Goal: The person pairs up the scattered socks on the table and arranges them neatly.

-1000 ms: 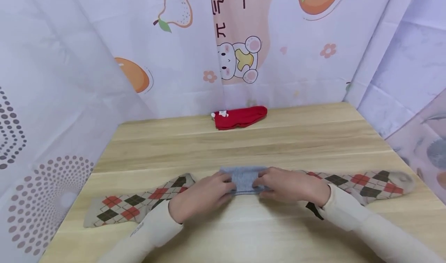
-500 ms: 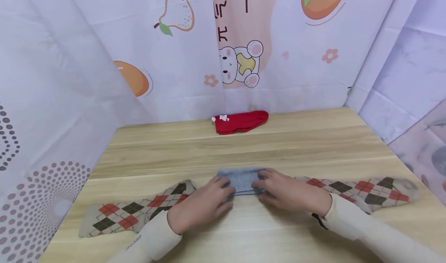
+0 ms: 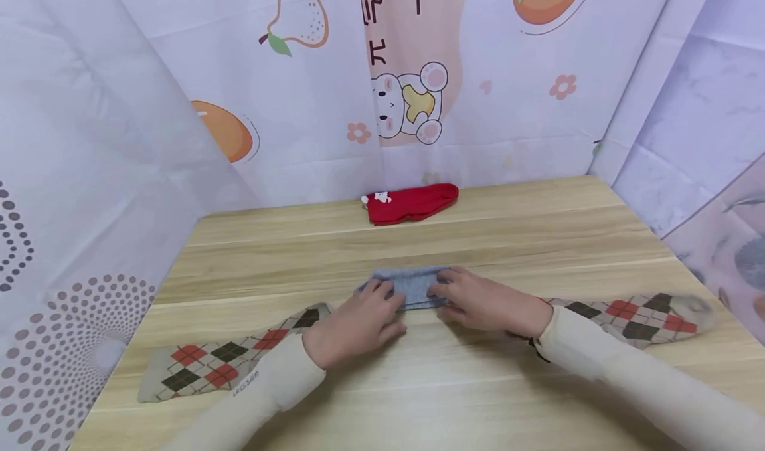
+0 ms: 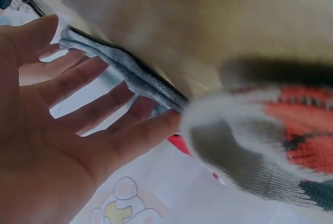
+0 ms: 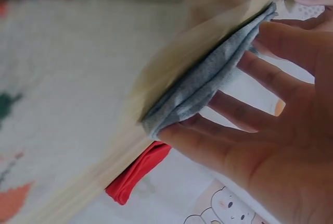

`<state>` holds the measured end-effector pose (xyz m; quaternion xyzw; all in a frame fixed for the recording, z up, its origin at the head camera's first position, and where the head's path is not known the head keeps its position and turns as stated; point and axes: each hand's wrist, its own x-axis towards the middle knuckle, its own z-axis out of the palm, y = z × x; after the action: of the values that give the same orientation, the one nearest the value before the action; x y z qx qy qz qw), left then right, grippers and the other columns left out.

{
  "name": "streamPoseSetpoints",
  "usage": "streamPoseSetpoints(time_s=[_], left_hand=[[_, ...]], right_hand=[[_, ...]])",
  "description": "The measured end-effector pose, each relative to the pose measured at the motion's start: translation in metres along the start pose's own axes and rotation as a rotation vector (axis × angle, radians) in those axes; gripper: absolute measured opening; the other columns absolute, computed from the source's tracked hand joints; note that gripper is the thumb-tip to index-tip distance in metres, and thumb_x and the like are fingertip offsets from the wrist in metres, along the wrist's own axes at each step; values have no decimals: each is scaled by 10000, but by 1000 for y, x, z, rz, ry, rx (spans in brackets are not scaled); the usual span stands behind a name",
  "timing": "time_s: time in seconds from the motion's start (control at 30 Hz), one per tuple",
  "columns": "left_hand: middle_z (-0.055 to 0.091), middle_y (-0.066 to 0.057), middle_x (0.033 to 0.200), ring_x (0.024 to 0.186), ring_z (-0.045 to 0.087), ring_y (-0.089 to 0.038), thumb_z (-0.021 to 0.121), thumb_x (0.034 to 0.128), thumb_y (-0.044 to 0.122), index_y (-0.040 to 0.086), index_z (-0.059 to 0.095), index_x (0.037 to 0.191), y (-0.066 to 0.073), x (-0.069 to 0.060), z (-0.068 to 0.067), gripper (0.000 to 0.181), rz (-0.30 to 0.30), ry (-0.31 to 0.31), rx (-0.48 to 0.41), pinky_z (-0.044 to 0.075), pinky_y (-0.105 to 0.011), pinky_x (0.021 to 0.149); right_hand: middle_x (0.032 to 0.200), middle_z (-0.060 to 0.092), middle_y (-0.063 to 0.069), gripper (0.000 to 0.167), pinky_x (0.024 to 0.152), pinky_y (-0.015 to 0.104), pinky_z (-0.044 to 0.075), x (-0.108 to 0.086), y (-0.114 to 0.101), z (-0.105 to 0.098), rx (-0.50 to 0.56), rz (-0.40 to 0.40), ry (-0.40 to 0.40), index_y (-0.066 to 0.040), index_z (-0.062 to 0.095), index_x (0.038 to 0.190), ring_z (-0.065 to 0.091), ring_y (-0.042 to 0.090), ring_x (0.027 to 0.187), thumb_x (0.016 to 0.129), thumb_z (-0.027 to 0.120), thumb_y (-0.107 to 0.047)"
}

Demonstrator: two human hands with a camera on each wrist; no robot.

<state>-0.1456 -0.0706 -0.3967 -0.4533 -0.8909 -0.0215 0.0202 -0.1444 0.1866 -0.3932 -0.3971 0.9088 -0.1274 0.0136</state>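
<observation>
A folded grey-blue sock (image 3: 415, 286) lies flat on the wooden table, between my two hands. My left hand (image 3: 361, 315) rests its fingertips on the sock's left end; in the left wrist view its fingers are spread and nearly straight along the grey knit (image 4: 130, 70), and the thumb stands apart from it. On the other end, the fingers of my right hand (image 3: 493, 301) touch the sock, lightly bent, and the right wrist view shows them along its edge (image 5: 203, 83). The underside of the sock is hidden.
One argyle sock (image 3: 209, 364) lies left, partly behind the left forearm. Another argyle sock (image 3: 645, 315) lies right, partly covered by the right arm. A red sock (image 3: 412, 203) with a white figure sits at the table's back edge. Printed curtains (image 3: 287, 119) surround the table.
Over the last half second both hands and the grey-blue sock have shifted away from me, toward the red sock. The argyle and red socks stay in place.
</observation>
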Motion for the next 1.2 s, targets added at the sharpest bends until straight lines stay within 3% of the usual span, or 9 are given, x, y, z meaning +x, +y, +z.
streamPoseSetpoints(time_s=[0.27, 0.5, 0.67, 0.93, 1.2], left_hand=[[595, -92, 1120, 1030, 543, -249, 633, 960, 430, 85, 616, 1195, -15, 11, 1, 418, -1, -5, -12, 514, -401, 890], [587, -99, 1197, 1089, 527, -265, 614, 958, 465, 90, 587, 1282, -25, 28, 0, 497, -34, -57, 36, 516, -402, 897], [573, -112, 1236, 1106, 520, -277, 605, 961, 479, 86, 571, 1317, -31, 34, -5, 531, -61, -94, 9, 502, -414, 927], [575, -106, 1217, 1099, 503, -291, 576, 973, 496, 79, 572, 1301, -42, 48, -1, 530, -73, -89, -9, 478, -428, 940], [552, -101, 1245, 1141, 483, -277, 579, 962, 519, 92, 557, 1294, -57, 62, 0, 541, -123, -144, -76, 437, -433, 1007]], right_hand=[[1050, 611, 92, 289, 794, 388, 510, 12, 15, 1, -1, -5, 11, -46, 662, 1187, 560, 199, 911, 933, 683, -182], [1212, 596, 134, 319, 925, 430, 504, 19, 25, -4, 20, 67, -26, -71, 644, 1251, 575, 258, 1090, 963, 661, -207], [1127, 613, 134, 285, 894, 435, 510, 27, 34, -5, -18, 15, 26, -52, 664, 1205, 583, 267, 1032, 947, 679, -173], [1022, 616, 87, 264, 795, 382, 498, 40, 49, -3, -4, -3, 38, -41, 666, 1179, 557, 189, 895, 952, 673, -177], [1053, 637, 94, 266, 839, 392, 504, 55, 65, -5, 27, 2, 32, -35, 668, 1178, 586, 197, 931, 948, 676, -169]])
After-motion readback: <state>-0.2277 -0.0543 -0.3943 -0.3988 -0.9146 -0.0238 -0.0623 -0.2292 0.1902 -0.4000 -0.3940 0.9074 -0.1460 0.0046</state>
